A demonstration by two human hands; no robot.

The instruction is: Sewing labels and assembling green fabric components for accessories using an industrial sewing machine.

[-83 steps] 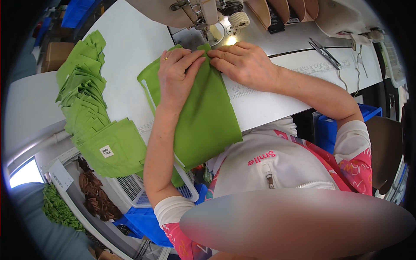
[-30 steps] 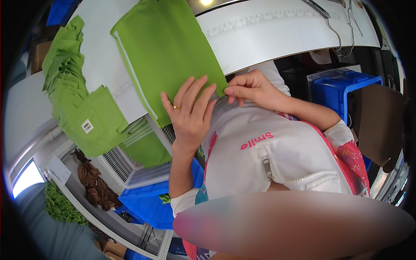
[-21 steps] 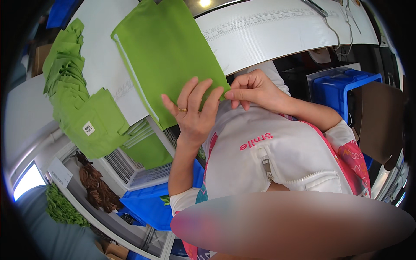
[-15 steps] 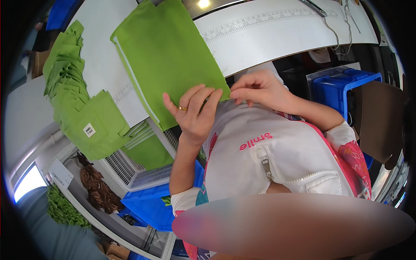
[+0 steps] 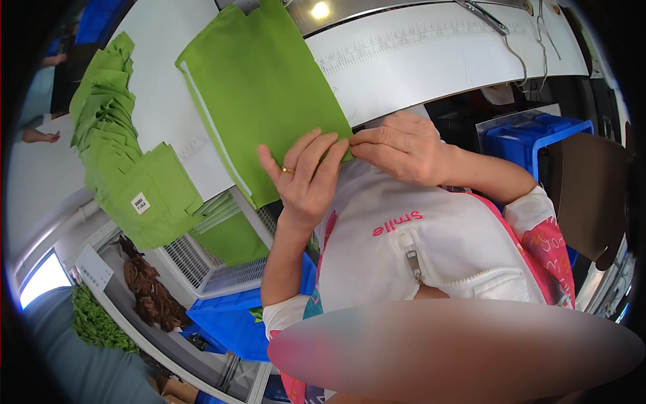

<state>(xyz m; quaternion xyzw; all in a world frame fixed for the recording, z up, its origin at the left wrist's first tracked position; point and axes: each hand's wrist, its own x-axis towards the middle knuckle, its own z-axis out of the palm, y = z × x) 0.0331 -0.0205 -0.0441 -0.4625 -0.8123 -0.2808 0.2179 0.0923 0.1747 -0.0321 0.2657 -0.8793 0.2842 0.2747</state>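
Note:
A green fabric panel (image 5: 259, 87) lies flat over the near edge of the white table, with a pale strip along its left side. At its near right corner my left hand (image 5: 306, 182) pinches the cloth between thumb and index finger, its other fingers spread over the panel. My right hand (image 5: 410, 145) has its fingertips closed together on that same corner, touching my left fingertips. Exactly how the edge lies between the fingers is hidden.
Stacked green fabric pieces (image 5: 111, 148) hang over the table edge at left. Below stand a white plastic basket (image 5: 235, 276) and blue crate (image 5: 232, 323). A metal tool (image 5: 483, 15) and cords lie at the far right. Another blue crate (image 5: 535, 135) stands right. Another person's hand (image 5: 44, 137) shows far left.
My right hand has turned and its fingers have closed in on the fabric corner. My left hand has shifted slightly. Another person's hand has come into view at far left.

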